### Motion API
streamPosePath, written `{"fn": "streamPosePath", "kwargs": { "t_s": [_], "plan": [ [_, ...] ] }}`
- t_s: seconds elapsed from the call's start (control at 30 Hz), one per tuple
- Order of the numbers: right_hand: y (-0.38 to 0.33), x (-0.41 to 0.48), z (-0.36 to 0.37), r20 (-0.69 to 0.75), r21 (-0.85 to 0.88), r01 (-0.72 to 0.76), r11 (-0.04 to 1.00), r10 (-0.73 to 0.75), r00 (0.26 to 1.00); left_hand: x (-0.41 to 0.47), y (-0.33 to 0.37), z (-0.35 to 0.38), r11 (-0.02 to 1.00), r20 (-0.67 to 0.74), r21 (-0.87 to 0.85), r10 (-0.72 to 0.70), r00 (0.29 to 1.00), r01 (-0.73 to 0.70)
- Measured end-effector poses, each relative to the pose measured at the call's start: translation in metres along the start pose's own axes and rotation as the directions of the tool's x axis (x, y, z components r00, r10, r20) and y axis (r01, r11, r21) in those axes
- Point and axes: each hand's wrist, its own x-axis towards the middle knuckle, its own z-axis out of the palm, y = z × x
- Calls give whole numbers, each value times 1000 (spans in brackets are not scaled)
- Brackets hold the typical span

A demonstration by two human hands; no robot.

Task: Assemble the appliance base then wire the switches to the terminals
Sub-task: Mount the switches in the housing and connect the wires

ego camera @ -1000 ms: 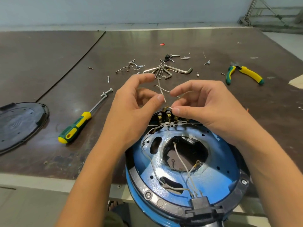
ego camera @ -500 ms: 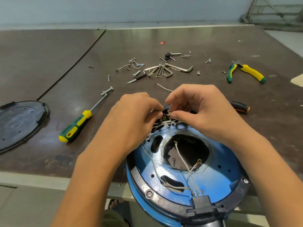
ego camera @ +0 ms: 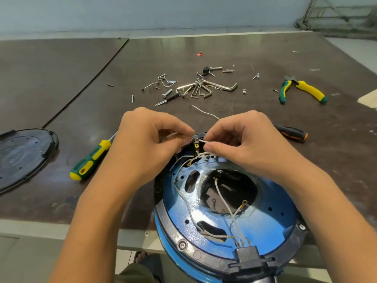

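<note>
Dark brown worktop (ego camera: 81,82) against a pale wall, with workshop litter on it. The round blue metal appliance base (ego camera: 265,221) sits at the near edge, right of centre, overhanging it with its underside up.

Progress: the base ring appears screwed down. Wiring is in hand and far from finished: several white leads with ring lugs (ego camera: 229,209) lie loose in the central opening. The black round cover plate (ego camera: 22,158) lies off at the left edge.

The left hand (ego camera: 146,144) and right hand (ego camera: 244,144) meet over the brass switch terminals (ego camera: 196,147) at the base's far rim. The fingers of both are curled and pinch a thin white wire (ego camera: 206,142). Whether its connector is seated cannot be told.

Change: a second ago both hands were raised, with the fingers more spread. They have since come down onto the terminals. A black-and-orange screwdriver (ego camera: 291,134) now shows beyond the right hand.
</note>
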Motion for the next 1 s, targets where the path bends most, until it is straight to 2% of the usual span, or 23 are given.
{"fn": "streamPosePath", "kwargs": {
  "t_s": [0.27,0.47,0.63,0.73,0.93,1.0],
  "plan": [
    [-2,-1,0,-33,-73,65,995,-67,997,1,-2,6,994,149,74,-89,985,78],
    [-2,-1,-1,-50,-108,51,993,-57,997,3,-2,17,970,165,213,-155,974,119],
    [1,-1,0,2,-168,16,986,-16,1000,3,-4,22,962,123,263,-110,986,74],
    [-1,-1,1,44,-195,23,981,-15,999,3,-6,25,965,148,244,-137,980,98],
    [-1,0,0,-30,-300,-14,954,5,1000,5,-8,30,970,169,197,-174,970,139],
    [-1,0,0,-13,-319,-46,947,44,999,5,-9,31,971,176,197,-172,969,137]
  ]
}}
